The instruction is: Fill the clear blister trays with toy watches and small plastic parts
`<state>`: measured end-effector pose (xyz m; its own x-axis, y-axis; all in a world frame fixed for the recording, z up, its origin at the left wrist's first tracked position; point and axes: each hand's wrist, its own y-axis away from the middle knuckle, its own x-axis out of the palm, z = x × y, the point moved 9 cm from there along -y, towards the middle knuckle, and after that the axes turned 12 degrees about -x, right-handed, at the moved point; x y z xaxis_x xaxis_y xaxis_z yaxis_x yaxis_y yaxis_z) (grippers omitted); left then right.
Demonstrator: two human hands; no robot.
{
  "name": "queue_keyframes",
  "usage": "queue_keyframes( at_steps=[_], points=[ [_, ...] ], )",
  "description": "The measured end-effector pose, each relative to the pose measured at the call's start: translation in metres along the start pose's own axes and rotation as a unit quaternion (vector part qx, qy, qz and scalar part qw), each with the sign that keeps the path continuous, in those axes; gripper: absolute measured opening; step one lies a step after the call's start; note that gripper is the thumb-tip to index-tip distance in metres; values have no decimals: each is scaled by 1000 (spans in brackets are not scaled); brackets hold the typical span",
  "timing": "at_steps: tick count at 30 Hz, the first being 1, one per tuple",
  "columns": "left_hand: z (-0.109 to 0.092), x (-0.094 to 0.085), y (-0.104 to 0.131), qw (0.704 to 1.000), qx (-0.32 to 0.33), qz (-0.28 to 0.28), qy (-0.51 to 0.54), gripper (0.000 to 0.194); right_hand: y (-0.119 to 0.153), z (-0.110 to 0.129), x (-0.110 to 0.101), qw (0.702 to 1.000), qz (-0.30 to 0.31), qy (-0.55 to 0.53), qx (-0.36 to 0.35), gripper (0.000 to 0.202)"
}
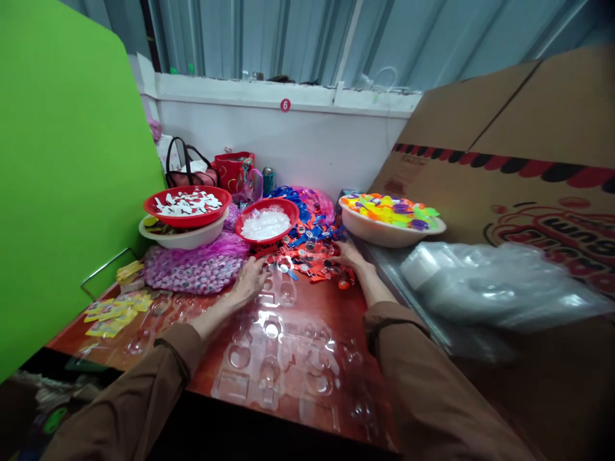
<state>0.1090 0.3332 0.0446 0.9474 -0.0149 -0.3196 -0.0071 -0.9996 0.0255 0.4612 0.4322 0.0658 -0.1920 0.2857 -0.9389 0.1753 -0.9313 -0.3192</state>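
On the reddish table lie clear molded plastic trays (269,371) with shaped hollows. My left hand (250,278) is at the far end of one tray, its fingers stretched out toward a pile of red toy watches (314,259). Across from it, my right hand (350,256) reaches to the right side of that pile with fingers apart, touching or just over the straps. Blue toy watches (312,230) lie heaped behind the red ones. A red bowl of small clear bags (266,224) stands just beyond my left hand.
A net bag of small pinkish pieces (196,269) lies left, below a red bowl of white pieces (187,208). Yellow packets (120,310) lie farther left. Rightward are a bowl of bright plastic pieces (391,221), clear plastic bags (494,288) and a cardboard box (528,128). A green panel (72,160) borders the left.
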Motion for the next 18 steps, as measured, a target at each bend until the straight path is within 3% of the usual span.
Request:
queue_keyframes(
  at_steps=[3, 7, 9, 11, 13, 14, 16, 18],
  points=[
    [1, 18, 9, 996, -34, 57, 53, 33, 6, 7, -8, 1000, 2, 11, 19, 54],
    [-2, 52, 31, 968, -113, 173, 144, 47, 33, 42, -46, 997, -65, 37, -15, 51],
    [-8, 69, 49, 926, -162, 248, 235, 59, 61, 75, -72, 985, -138, 45, -89, 38],
    [-16, 84, 72, 850, -223, 326, 348, 67, 100, 113, -96, 957, -212, 45, -193, 27],
    [-20, 91, 93, 793, -261, 355, 421, 59, 142, 144, -115, 926, -252, 40, -278, 26],
    [-20, 90, 101, 793, -260, 344, 430, 50, 160, 154, -123, 916, -261, 38, -302, 31],
    [-18, 82, 112, 822, -234, 294, 429, 38, 188, 161, -136, 914, -267, 36, -303, 43],
    [-16, 71, 122, 852, -193, 244, 421, 45, 204, 154, -146, 928, -264, 31, -262, 50]
  ],
)
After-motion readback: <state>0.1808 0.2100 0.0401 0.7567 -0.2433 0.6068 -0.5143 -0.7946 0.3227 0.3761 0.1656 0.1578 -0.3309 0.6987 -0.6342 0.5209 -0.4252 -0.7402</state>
